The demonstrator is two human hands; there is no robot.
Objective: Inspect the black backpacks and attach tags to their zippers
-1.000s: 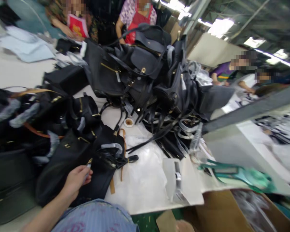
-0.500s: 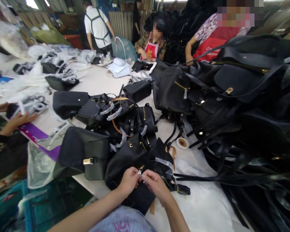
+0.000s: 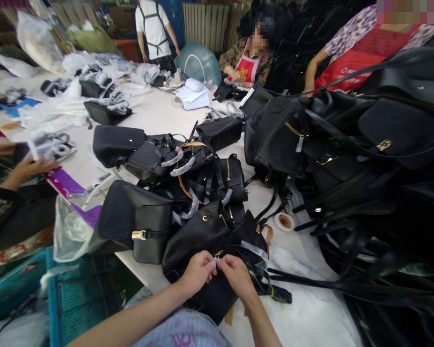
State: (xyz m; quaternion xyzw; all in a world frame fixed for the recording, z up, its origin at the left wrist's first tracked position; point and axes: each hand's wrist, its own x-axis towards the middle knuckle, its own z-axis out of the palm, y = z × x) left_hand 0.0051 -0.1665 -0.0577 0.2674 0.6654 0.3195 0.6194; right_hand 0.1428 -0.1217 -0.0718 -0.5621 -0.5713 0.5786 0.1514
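Note:
A black leather backpack with gold hardware lies on the table right in front of me. My left hand and my right hand meet over its front, fingertips pinched together. Between them is a small zipper pull with a pale, shiny wrapping, just below a gold zipper end. Most of the pull is hidden by my fingers. Beside my left hand stands a black bag with a gold clasp. Thin black straps trail off to the right of my right hand.
More black bags crowd the white table, with a large pile at right. A small round dish holds something brown. Teal crates stand lower left. A co-worker's hands work at left; other people stand beyond.
The view has swung slightly left, so things sit farther right. My hands stay pinched at the zipper pull; the shiny piece between them shows less than before.

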